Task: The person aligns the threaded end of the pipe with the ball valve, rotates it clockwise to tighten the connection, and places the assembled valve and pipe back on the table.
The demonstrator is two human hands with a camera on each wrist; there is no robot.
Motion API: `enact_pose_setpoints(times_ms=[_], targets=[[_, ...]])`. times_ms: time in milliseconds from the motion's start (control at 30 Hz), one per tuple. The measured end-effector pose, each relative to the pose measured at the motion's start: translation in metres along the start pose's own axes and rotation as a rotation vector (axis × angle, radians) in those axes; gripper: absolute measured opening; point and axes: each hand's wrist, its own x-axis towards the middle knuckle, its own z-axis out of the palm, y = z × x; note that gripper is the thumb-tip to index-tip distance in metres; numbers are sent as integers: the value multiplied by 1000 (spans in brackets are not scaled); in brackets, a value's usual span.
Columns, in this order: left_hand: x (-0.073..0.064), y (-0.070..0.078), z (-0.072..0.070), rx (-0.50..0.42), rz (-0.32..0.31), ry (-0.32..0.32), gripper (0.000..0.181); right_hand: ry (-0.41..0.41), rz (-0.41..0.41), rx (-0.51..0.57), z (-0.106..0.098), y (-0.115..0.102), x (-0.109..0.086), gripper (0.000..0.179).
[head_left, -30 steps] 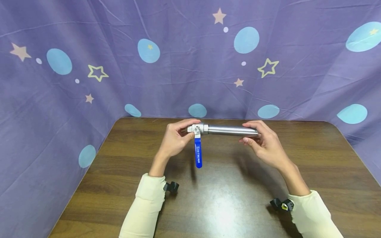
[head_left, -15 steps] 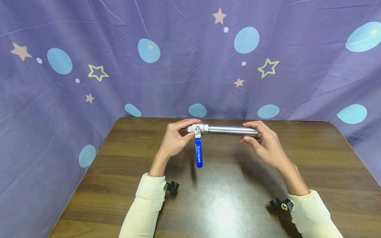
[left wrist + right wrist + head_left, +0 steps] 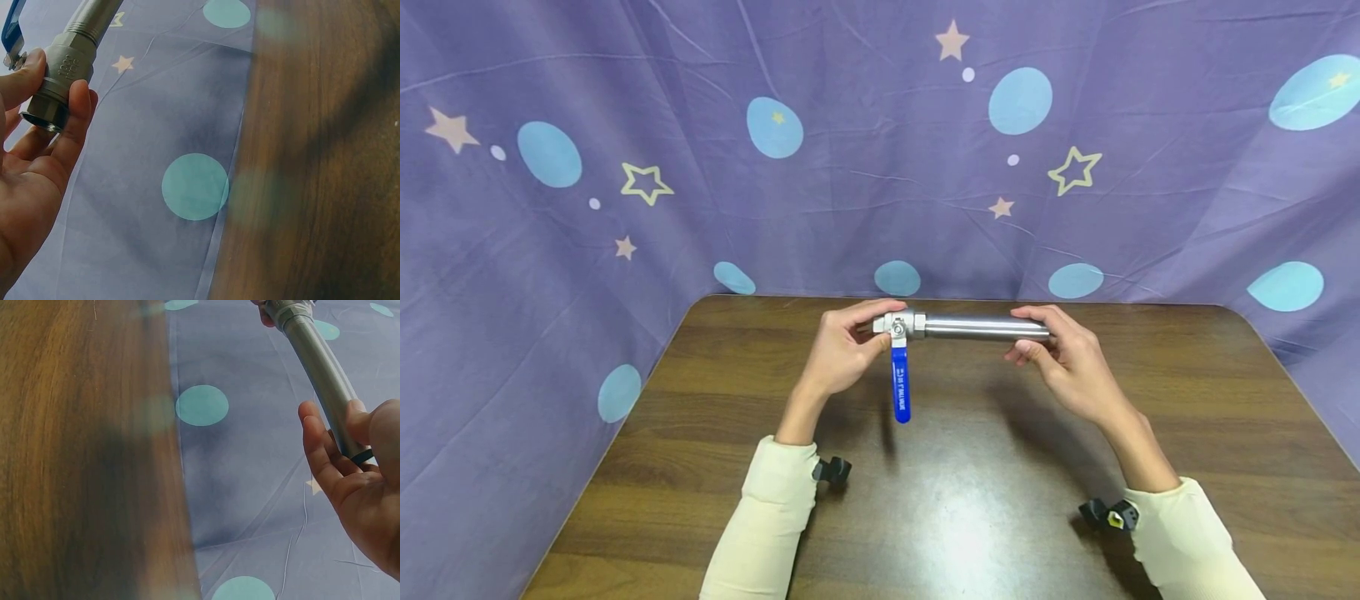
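Note:
A steel ball valve (image 3: pixel 910 322) with a blue lever handle (image 3: pixel 901 385) is joined end to end with a smooth steel pipe (image 3: pixel 970 327). Both are held level above the table, the lever pointing toward the person. My left hand (image 3: pixel 841 350) grips the valve body between thumb and fingers; the left wrist view shows the valve's open hex end (image 3: pixel 47 114) by the palm. At the pipe's far right end, my right hand (image 3: pixel 1075 367) holds the tube between thumb and fingers. The right wrist view shows that pipe end (image 3: pixel 357 453) near the palm.
Below lies a brown wood-grain table (image 3: pixel 737 392) with rounded back corners. A purple curtain (image 3: pixel 880 208) with stars and blue dots hangs along the back and sides. Black wrist mounts (image 3: pixel 832 471) sit on both pale sleeves (image 3: pixel 760 525).
The right thumb has shifted slightly upward on the pipe. The lever, valve and left hand look almost the same.

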Motion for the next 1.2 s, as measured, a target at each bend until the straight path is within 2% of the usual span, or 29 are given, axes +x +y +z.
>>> enact_pose_setpoints(times_ms=[367, 600, 900, 1200], targets=[[0, 0, 1, 10, -4, 6, 47, -17, 3, -17, -1, 1, 0, 37], [0, -1, 1, 9, -6, 3, 47, -7, 2, -65, -2, 1, -1, 38], [0, 0, 0, -3, 9, 10, 46, 9, -22, 2, 3, 0, -2, 52], [0, 1, 0, -7, 8, 10, 47, 44, -74, -56, 5, 2, -1, 43]])
